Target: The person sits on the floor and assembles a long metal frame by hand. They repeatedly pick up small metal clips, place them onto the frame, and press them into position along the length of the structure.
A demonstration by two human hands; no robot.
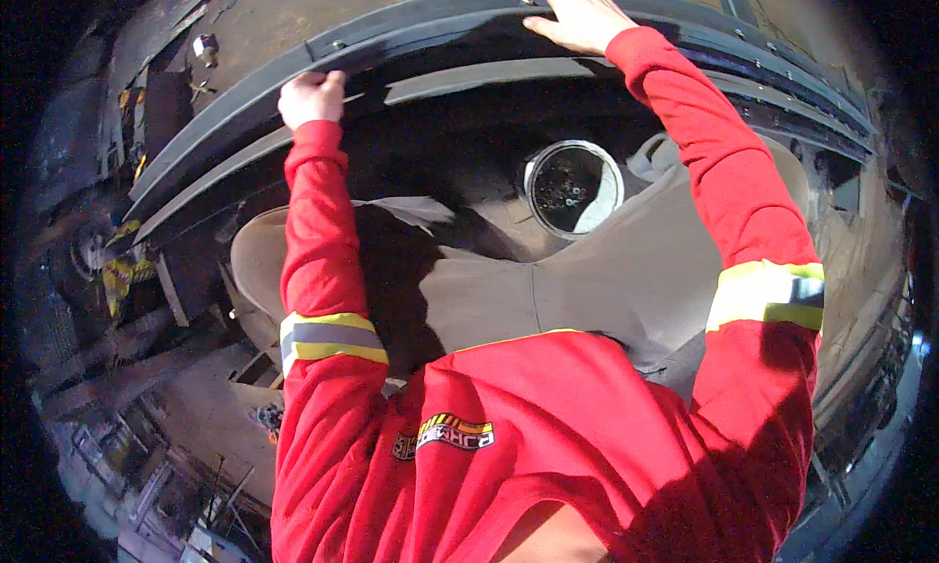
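A long dark steel beam [233, 105] with bolts along it runs across in front of me, curved by the lens. My left hand [313, 99] is closed at its near edge, thumb side up; whatever its fingers hold, if anything, is hidden. A bolt [338, 45] sticks up from the beam just beyond this hand. Farther right, my right hand [579, 17] reaches over the beam, thumb and fingers apart, fingertips near its upper face. Between my knees stands a round bucket [529, 193] with small dark metal pieces, apparently nuts or bolts, and something white inside.
A lighter steel strip [489, 77] runs parallel on the near side of the beam. More bolts [773, 46] stand along its right end. A small white and dark object [204, 46] lies beyond on the left. Yellow-and-black gear [119, 279] and clutter lie at the left.
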